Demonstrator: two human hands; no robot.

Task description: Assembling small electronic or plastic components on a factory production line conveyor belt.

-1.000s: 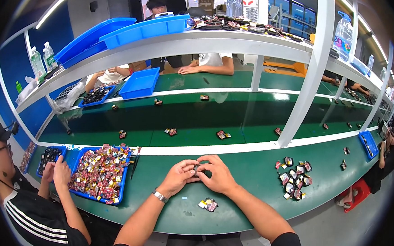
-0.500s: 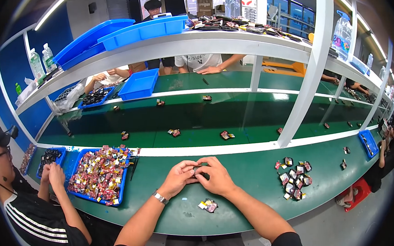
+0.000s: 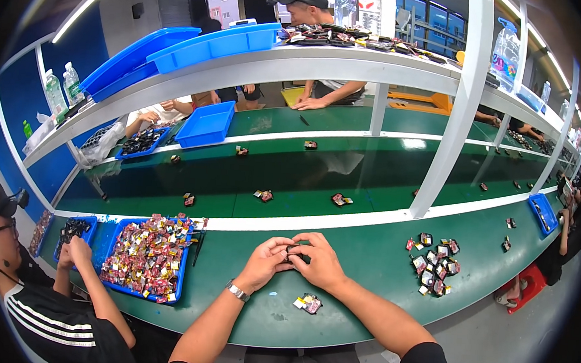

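Observation:
My left hand (image 3: pixel 264 263) and my right hand (image 3: pixel 315 259) meet over the green table, fingertips pinched together. Between them is a small black part (image 3: pixel 291 251), mostly hidden by the fingers, so its exact kind is unclear. Just in front of my right wrist lies a small black assembly (image 3: pixel 311 304) with pink and white-yellow tabs. Left of my hands, a blue tray (image 3: pixel 182 268) is heaped with small pink, white and yellow-tabbed pieces. On the right, several black assemblies (image 3: pixel 435 265) with the same kinds of tabs lie in a loose group.
A co-worker (image 3: pixel 50 306) sits at left by a small blue bin (image 3: pixel 87 239) of black parts. Behind a white rail, a green conveyor (image 3: pixel 288 211) carries spaced assemblies. A white post (image 3: pixel 451 111) supports a shelf (image 3: pixel 324 65) holding blue trays and bottles.
The pieces on the conveyor have shifted slightly to the right. Across the table, a person in a cap has come into view above the shelf. My hands stay in nearly the same place.

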